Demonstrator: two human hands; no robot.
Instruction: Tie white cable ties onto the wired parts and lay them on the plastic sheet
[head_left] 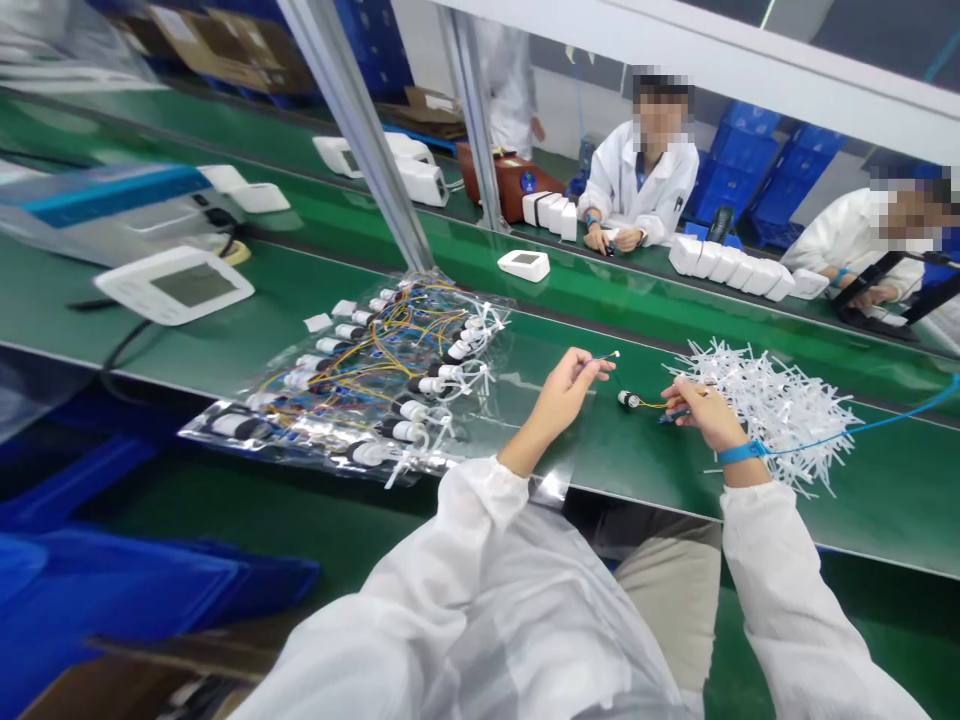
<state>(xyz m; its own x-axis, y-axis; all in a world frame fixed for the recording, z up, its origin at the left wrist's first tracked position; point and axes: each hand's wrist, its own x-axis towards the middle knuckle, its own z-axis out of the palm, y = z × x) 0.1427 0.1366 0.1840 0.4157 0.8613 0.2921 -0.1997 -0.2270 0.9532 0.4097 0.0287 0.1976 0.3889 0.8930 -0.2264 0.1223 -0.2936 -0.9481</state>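
Note:
My left hand [564, 392] is closed in a pinch on the thin end of a small wire harness [628, 399], whose white tip sticks out past my fingers. My right hand [701, 410] is closed on the other end of the same wire, near its yellow and blue leads. A small black and white connector hangs on the wire between the two hands, just above the green bench [637, 470]. A blue wrist strap [741, 452] with a blue cord circles my right wrist.
A heap of white cable ties [780, 410] lies right of my right hand. A clear plastic sheet with several bundled wire harnesses [375, 380] lies to the left. White devices [174, 284] stand on the conveyor. Two people in white coats sit opposite.

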